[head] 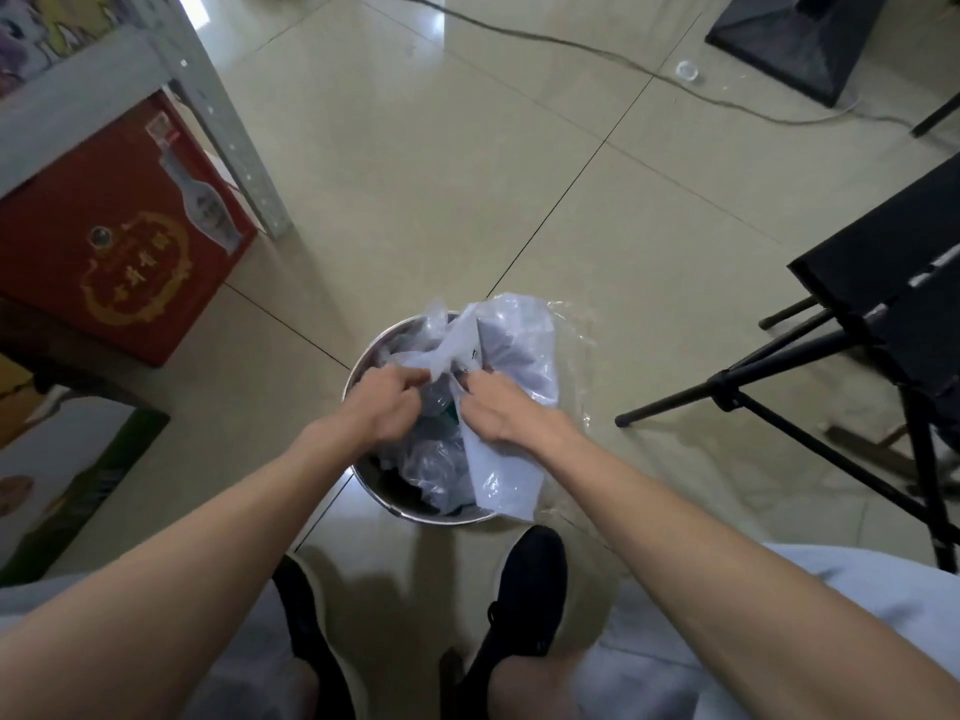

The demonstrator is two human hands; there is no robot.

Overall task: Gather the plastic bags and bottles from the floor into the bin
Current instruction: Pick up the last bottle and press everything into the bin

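A round metal bin (363, 363) stands on the tiled floor right in front of my feet. Crumpled clear and white plastic bags (511, 350) fill it and spill over its far and right rim. My left hand (387, 402) is closed on a fold of bag over the bin's left half. My right hand (498, 407) presses and grips a white bag at the bin's middle. A hint of green shows between my hands, too hidden to identify. A small clear plastic lid or cup (687, 71) lies on the floor far off at the upper right.
A red printed box (119, 241) sits under a grey metal shelf leg (236, 142) at left, with more cartons (67, 475) below it. Black tripod legs (779, 387) and a black panel (893, 262) stand at right. A cable (571, 44) runs across the far floor.
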